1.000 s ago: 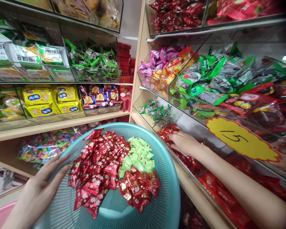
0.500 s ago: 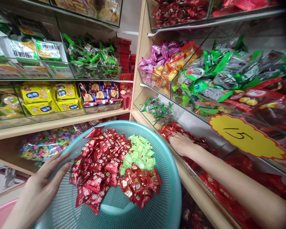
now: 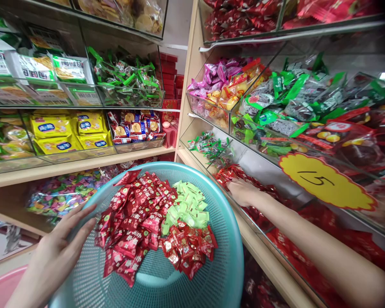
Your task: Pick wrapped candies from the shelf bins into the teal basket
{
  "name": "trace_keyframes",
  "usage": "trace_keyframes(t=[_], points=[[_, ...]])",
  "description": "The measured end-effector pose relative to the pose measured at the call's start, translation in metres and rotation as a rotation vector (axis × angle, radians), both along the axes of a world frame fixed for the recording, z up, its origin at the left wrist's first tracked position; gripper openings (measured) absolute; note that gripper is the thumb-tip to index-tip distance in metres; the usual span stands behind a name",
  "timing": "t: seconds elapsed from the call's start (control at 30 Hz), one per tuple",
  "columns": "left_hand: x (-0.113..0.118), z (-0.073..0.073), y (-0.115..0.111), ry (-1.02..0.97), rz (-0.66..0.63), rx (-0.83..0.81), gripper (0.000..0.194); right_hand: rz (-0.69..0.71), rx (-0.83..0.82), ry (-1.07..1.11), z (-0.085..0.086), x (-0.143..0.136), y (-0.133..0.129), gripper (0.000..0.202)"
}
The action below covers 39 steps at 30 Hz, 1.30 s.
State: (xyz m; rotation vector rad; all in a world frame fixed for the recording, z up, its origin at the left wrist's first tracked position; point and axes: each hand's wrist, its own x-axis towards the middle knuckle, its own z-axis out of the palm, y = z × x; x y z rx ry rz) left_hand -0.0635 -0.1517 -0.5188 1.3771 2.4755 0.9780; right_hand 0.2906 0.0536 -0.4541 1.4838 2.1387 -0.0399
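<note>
A turquoise perforated plastic basket (image 3: 234, 239) holds dark-red wrapped candies (image 3: 137, 214), a pile of pale green packets (image 3: 188, 203) and shiny red-and-gold wrapped candies (image 3: 188, 248). My left hand (image 3: 60, 244) lies over the basket's left rim, its fingers stretched out and nothing visible in them. To the right, my right hand (image 3: 240, 191) reaches down into a clear shelf bin of small red wrapped candies (image 3: 229, 172). Its fingertips are hidden among those candies, so their grip does not show.
Clear bins on the left shelves hold yellow packs (image 3: 53, 126) and green-wrapped snacks (image 3: 125, 72). Above my right arm, a yellow price tag (image 3: 324, 182) reading 15 hangs on a bin. A pink tub (image 3: 6, 282) stands at the lower left; bagged colourful sweets (image 3: 64, 196) lie behind the basket.
The view has shifted very slightly. Both hands stay almost where they were, the right one still in the red candies, and the basket's contents look the same.
</note>
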Motion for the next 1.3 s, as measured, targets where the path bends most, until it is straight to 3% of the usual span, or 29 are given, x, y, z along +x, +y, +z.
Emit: trace_keyframes(t=[0.57, 1.0, 1.13, 1.3], points=[[0.004, 0.005, 0.001, 0.032, 0.003, 0.006, 0.06, -0.063, 0.195, 0.134, -0.005, 0.007, 0.004, 0.031], [0.004, 0.006, 0.002, 0.026, 0.026, -0.005, 0.06, -0.095, 0.197, 0.23, 0.0, 0.0, -0.001, 0.032], [0.006, 0.009, 0.002, 0.036, 0.0, 0.01, 0.059, -0.046, 0.262, 0.224, 0.007, 0.011, -0.001, 0.024], [0.005, 0.009, 0.004, 0.045, -0.004, -0.017, 0.06, -0.005, 0.311, 0.354, 0.03, 0.021, -0.014, 0.018]])
